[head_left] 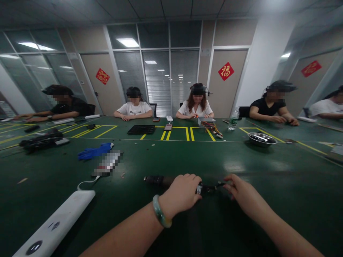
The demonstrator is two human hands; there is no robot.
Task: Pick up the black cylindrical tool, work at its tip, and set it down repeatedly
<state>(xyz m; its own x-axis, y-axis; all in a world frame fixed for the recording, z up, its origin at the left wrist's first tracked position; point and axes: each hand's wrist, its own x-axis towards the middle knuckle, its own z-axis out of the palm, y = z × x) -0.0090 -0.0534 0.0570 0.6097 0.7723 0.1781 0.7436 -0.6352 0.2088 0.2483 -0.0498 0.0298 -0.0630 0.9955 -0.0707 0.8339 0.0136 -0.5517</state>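
Best to pin the dark cylindrical device (160, 181) flat and work its right end lightly, no twisting — it could roll. Left hand (183, 191) curled closed over its middle; right hand (241, 191) nearly closed, fingertips pinching a small dark end piece (220, 184) — device lies near-centre on green table (125, 221).

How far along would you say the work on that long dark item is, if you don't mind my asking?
Done: no finished step can be confirmed. In hand: the left hand grips the long dark item on the table, while the right hand's fingers are at its narrow end. Left: probably work at that end; how much, I can't tell.
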